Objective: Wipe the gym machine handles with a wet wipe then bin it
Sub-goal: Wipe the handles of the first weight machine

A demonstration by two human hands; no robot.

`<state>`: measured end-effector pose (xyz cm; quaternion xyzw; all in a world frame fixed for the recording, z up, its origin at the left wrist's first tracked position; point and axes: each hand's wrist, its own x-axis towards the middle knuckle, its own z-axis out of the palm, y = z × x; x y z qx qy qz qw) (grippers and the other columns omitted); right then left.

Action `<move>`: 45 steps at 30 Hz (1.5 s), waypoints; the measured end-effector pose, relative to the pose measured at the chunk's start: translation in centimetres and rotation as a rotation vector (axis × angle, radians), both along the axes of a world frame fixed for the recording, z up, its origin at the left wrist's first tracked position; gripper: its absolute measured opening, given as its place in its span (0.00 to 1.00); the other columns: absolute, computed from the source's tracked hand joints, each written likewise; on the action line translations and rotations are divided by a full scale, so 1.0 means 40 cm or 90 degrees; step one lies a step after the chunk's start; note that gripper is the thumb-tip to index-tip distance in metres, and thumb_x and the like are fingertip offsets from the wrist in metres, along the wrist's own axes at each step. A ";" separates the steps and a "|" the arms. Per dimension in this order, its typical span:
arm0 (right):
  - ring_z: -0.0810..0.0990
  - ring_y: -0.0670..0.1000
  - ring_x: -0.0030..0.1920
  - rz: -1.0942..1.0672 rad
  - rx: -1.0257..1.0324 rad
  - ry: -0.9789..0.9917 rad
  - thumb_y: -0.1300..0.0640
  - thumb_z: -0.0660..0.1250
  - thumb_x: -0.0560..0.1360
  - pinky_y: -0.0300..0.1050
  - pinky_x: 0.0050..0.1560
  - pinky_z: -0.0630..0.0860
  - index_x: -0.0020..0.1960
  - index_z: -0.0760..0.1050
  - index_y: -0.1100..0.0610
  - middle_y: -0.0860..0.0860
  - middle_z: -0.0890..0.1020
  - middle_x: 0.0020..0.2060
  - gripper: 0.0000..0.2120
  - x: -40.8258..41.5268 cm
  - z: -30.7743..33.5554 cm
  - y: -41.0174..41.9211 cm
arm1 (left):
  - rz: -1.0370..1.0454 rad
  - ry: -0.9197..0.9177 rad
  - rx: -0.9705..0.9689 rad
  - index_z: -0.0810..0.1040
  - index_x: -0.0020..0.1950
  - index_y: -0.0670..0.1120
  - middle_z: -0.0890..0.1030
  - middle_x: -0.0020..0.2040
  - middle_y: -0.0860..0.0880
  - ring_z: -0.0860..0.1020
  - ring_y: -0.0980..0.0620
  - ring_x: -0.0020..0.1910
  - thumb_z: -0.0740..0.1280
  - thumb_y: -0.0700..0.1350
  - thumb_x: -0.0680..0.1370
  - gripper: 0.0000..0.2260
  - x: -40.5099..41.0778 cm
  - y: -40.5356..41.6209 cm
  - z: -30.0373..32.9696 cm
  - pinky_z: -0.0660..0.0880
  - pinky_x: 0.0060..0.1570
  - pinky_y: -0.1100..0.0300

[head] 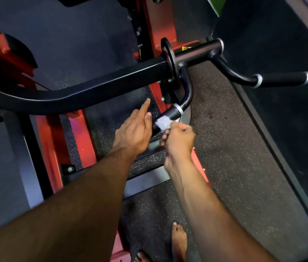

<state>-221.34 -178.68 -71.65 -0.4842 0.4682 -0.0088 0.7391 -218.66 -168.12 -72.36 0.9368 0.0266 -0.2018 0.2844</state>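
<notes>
Bare feet (pixel 179 241): at the bottom edge, standing on the speckled rubber floor (pixel 234 148) beside the machine's red base
Forearms: both reach forward and up from the lower corners, meeting near the middle
Left hand (pixel 132 133): spread loosely, index finger pointing straight toward the black lever arm (pixel 73 95), the other fingers relaxed; it grips nothing and sits just left of the near handle
Right hand (pixel 179 138): fingers curled, pinching the wet wipe (pixel 163 123) between thumb and fingertips
Wet wipe: small, white, crumpled, pressed against the top of the near handle (pixel 170 115), just below its silver collar
Near handle: black textured grip, tilted down toward the person, its lower end hidden behind the hands; it curves up into a black tube that joins the pivot
Far handle (pixel 283 79): same black grip with silver collars, pointing right, well apart from both hands, untouched
Pivot disc (pixel 170 57): round black plate where the lever arm meets the crossbar carrying the two handles
Red frame (pixel 160 21): upright post behind the pivot, with a small yellow warning label just to its right
</notes>
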 end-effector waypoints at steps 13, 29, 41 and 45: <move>0.63 0.45 0.23 0.200 0.229 0.063 0.65 0.52 0.83 0.36 0.24 0.60 0.41 0.67 0.54 0.48 0.67 0.25 0.14 -0.123 -0.029 0.148 | -0.011 -0.006 -0.008 0.47 0.82 0.66 0.65 0.78 0.51 0.63 0.48 0.77 0.45 0.57 0.87 0.22 0.000 0.001 0.010 0.62 0.72 0.43; 0.79 0.60 0.45 1.146 -0.905 -0.423 0.59 0.63 0.78 0.54 0.43 0.73 0.48 0.70 0.55 0.53 0.79 0.43 0.02 0.209 0.141 -0.202 | 0.461 -0.020 -0.522 0.82 0.54 0.55 0.82 0.48 0.56 0.82 0.55 0.43 0.64 0.52 0.84 0.07 -0.187 0.053 -0.052 0.81 0.42 0.59; 0.79 0.65 0.56 1.343 -0.979 -0.219 0.58 0.57 0.80 0.55 0.53 0.75 0.55 0.76 0.60 0.63 0.81 0.53 0.11 0.159 0.096 -0.022 | 0.501 -0.041 -0.687 0.80 0.57 0.46 0.82 0.50 0.48 0.84 0.50 0.49 0.69 0.38 0.81 0.07 -0.210 0.042 -0.056 0.82 0.51 0.61; 0.78 0.60 0.62 1.372 -1.030 -0.425 0.46 0.67 0.79 0.51 0.64 0.72 0.69 0.72 0.61 0.59 0.79 0.61 0.25 0.080 0.054 -0.022 | 0.466 -0.046 -0.675 0.82 0.53 0.52 0.83 0.49 0.46 0.83 0.51 0.50 0.70 0.38 0.80 0.09 -0.213 0.055 -0.053 0.82 0.55 0.55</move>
